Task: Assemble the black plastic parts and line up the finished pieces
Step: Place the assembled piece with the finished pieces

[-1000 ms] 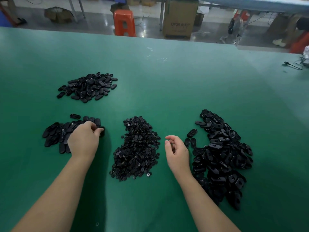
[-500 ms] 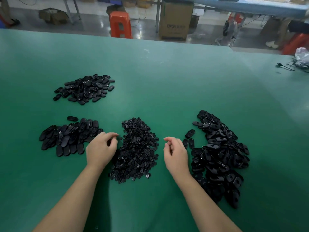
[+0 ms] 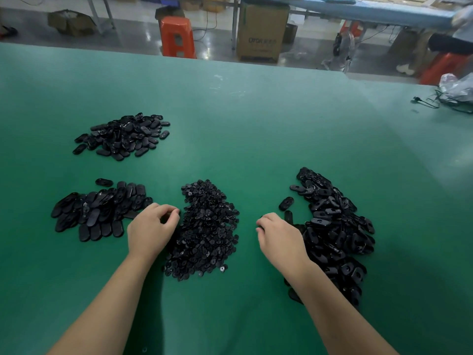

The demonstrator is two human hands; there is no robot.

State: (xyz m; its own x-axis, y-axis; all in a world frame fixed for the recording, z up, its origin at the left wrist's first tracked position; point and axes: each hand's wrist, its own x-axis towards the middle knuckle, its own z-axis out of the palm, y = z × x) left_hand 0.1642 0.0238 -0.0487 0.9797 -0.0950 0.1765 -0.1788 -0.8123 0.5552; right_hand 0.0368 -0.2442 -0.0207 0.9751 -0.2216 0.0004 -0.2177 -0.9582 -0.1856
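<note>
Green felt covers a wide table [image 3: 256, 119], with a workshop floor, an orange stool [image 3: 177, 37] and a carton [image 3: 261, 34] beyond its far edge. Four black heaps lie on it: a far pile [image 3: 122, 135] of oval pieces, a near-left group [image 3: 99, 211] partly laid side by side in rows, a middle heap [image 3: 207, 229] of small round parts, and a right heap [image 3: 335, 226] of oval shells. The left hand [image 3: 151, 231] sits at the middle heap's left edge, fingers curled toward the thumb as if pinching a small part, though what it holds is hidden. The right hand [image 3: 281, 239] rests between the middle and right heaps, fingers curled under; I cannot tell whether they grip anything. Judging by the heaps, the job is well short of done: two batches look finished, but both supply piles remain large. Bare felt in front and toward the far edge leaves plenty of room; a cable [image 3: 430, 103] lies well apart at the right
</note>
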